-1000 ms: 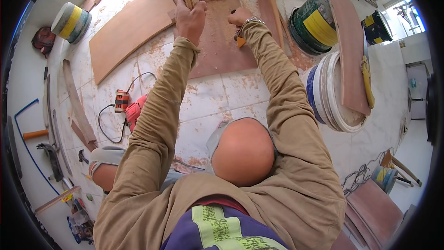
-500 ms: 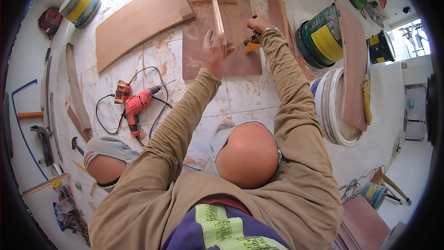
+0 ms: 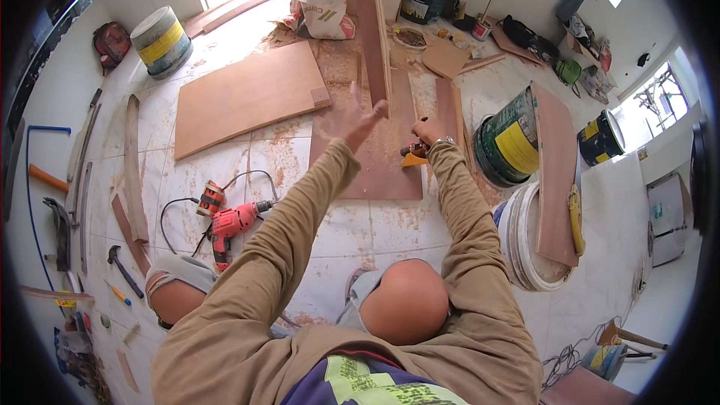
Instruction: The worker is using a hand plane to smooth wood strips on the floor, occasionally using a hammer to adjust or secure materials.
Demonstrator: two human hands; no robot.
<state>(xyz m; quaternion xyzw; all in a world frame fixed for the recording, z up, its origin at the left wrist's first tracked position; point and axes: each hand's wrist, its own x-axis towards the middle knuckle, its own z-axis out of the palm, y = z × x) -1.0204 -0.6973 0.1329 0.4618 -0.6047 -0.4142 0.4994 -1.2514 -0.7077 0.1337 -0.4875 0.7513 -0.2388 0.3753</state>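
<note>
My left hand [image 3: 361, 121] is open, fingers spread, at the near end of a long reddish-brown plank [image 3: 366, 19] with a pale edge. Its fingertips overlap the plank's end; whether they touch it I cannot tell. My right hand [image 3: 430, 131] is closed around a small tool [image 3: 412, 157] with a yellow-orange body and a dark rounded knob; its exact kind is partly hidden by the hand. Under both hands lies a brown wooden board [image 3: 360, 180] dusted with shavings.
A large pale wood panel [image 3: 247, 101] lies to the left, with a red corded drill [image 3: 234, 223] nearer me. On the right stand a green bucket [image 3: 510, 142] and white pail [image 3: 525, 244], a board [image 3: 555, 172] leaning there. A hammer [image 3: 124, 270] lies far left.
The view has tilted up, showing more of the room. The plank now rises higher in view, and my left hand has spread its fingers at its end. My right hand still grips the tool.
</note>
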